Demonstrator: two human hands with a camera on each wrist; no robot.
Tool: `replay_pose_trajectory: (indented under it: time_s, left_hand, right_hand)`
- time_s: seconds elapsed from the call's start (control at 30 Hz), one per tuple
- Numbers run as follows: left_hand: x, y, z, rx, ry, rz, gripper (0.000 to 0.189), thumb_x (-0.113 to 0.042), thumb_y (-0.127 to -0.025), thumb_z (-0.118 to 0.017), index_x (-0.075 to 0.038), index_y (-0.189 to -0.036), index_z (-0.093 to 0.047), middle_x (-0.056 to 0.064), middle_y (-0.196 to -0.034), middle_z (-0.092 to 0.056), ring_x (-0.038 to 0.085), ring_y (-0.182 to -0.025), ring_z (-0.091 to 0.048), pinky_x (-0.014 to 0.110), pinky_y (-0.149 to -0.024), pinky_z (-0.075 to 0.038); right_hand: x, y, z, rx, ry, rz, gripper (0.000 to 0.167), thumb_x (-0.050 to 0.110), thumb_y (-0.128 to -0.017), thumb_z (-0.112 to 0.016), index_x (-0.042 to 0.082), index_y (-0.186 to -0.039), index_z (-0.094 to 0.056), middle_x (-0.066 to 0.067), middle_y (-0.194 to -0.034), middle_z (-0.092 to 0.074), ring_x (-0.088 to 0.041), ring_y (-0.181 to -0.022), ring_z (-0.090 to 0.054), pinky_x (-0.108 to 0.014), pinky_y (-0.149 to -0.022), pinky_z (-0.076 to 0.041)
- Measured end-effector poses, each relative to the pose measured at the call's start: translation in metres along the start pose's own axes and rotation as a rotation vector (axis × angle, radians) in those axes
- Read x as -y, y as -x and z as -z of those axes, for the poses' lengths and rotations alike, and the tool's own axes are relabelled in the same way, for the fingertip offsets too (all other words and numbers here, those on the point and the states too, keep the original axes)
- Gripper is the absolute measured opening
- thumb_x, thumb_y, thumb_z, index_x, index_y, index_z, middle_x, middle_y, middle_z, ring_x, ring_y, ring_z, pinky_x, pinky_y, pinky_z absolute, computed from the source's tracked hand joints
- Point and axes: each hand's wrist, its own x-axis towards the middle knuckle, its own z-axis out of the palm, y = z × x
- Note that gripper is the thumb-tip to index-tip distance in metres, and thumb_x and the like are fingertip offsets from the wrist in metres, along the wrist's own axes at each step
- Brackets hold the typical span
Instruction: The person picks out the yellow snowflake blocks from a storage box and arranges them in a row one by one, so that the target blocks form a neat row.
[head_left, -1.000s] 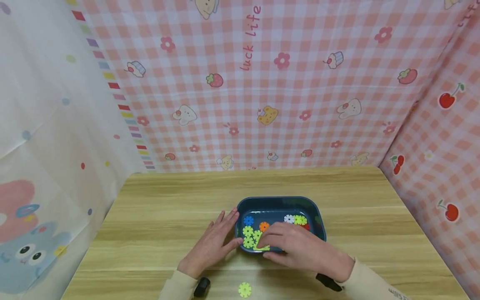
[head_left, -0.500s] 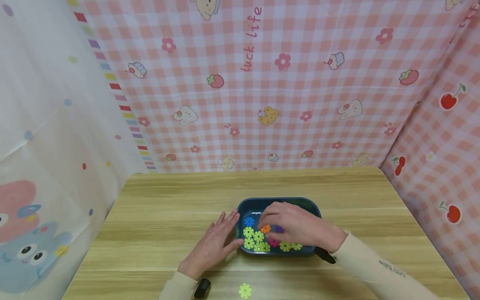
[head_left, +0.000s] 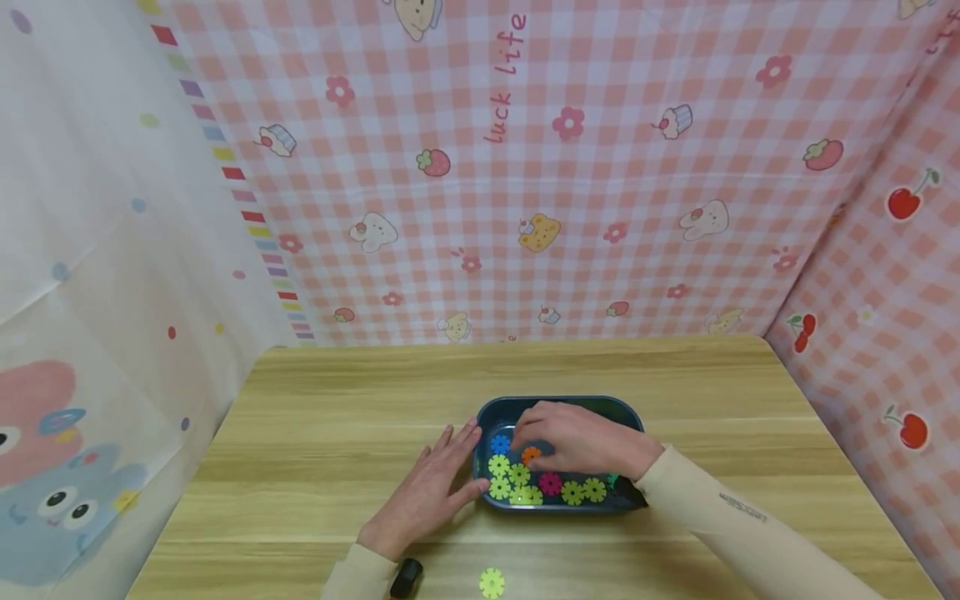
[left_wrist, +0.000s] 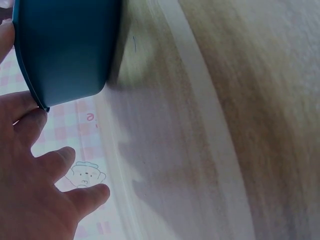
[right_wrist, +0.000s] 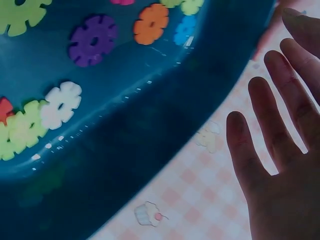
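A dark blue plastic basin (head_left: 558, 399) holds several notched snowflake discs lying flat. Among them are a blue disc (head_left: 500, 445), a magenta disc (head_left: 550, 483), an orange disc (right_wrist: 142, 30), a purple disc (right_wrist: 80, 47) and a white disc (right_wrist: 52, 115). My left hand (head_left: 420, 496) rests against the basin's left side, fingers extended, thumb and fingertips at the rim. Over the basin's middle hovers my right hand (head_left: 581, 437), near the orange disc. Its fingers look loosely bent and spread in the right wrist view, with no disc between them.
One yellow-green disc (head_left: 492, 583) lies on the wooden table (head_left: 337, 433) near the front edge, outside the basin. A pink checked cloth (head_left: 465, 192) hangs behind the table, with more cloth on both sides.
My right hand has moved from the basin's front edge back and slightly left across its middle, uncovering discs at the front. My left hand keeps its place at the rim.
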Motion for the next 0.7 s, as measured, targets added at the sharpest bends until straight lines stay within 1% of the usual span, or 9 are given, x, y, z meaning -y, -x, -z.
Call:
replay_pose_trajectory:
  time_s: [0.17, 0.37, 0.5, 0.7]
  left_hand:
    - [0.001, 0.000, -0.001, 0.008, -0.005, 0.003, 0.074, -0.053, -0.105, -0.054, -0.018, -0.165, -0.028, -0.004, -0.173, -0.016, 0.036, -0.157, -0.015, 0.067, -0.121, -0.021]
    - [0.001, 0.001, -0.002, 0.005, -0.007, -0.006, 0.074, -0.052, -0.105, -0.053, -0.018, -0.166, -0.027, -0.003, -0.173, -0.017, 0.037, -0.157, -0.016, 0.067, -0.121, -0.021]
    - [0.001, 0.001, -0.002, 0.005, -0.007, -0.005, 0.074, -0.053, -0.105, -0.053, -0.019, -0.166, -0.027, -0.003, -0.173, -0.017, 0.035, -0.157, -0.016, 0.066, -0.121, -0.022]
    - [0.002, 0.001, -0.001, 0.011, -0.011, 0.002, 0.074, -0.054, -0.105, -0.051, -0.020, -0.166, -0.026, -0.004, -0.173, -0.016, 0.034, -0.158, -0.015, 0.065, -0.122, -0.022]
  right_hand:
    - [-0.010, -0.007, -0.012, 0.057, -0.041, -0.043, 0.032, 0.024, -0.094, -0.079, 0.016, -0.125, -0.075, 0.003, -0.129, -0.066, -0.015, -0.122, -0.060, -0.040, -0.105, -0.052]
    - [-0.020, -0.011, -0.024, 0.107, -0.058, -0.064, 0.030, 0.022, -0.094, -0.080, 0.017, -0.123, -0.075, 0.004, -0.128, -0.068, -0.015, -0.121, -0.060, -0.040, -0.107, -0.051]
    - [-0.024, -0.014, -0.033, 0.130, -0.075, -0.068, 0.031, 0.022, -0.093, -0.080, 0.017, -0.123, -0.075, 0.007, -0.127, -0.068, -0.014, -0.123, -0.058, -0.039, -0.109, -0.049]
    - [-0.028, -0.017, -0.041, 0.145, -0.082, -0.048, 0.029, 0.020, -0.092, -0.082, 0.018, -0.120, -0.076, 0.009, -0.126, -0.069, -0.012, -0.121, -0.059, -0.037, -0.109, -0.049]
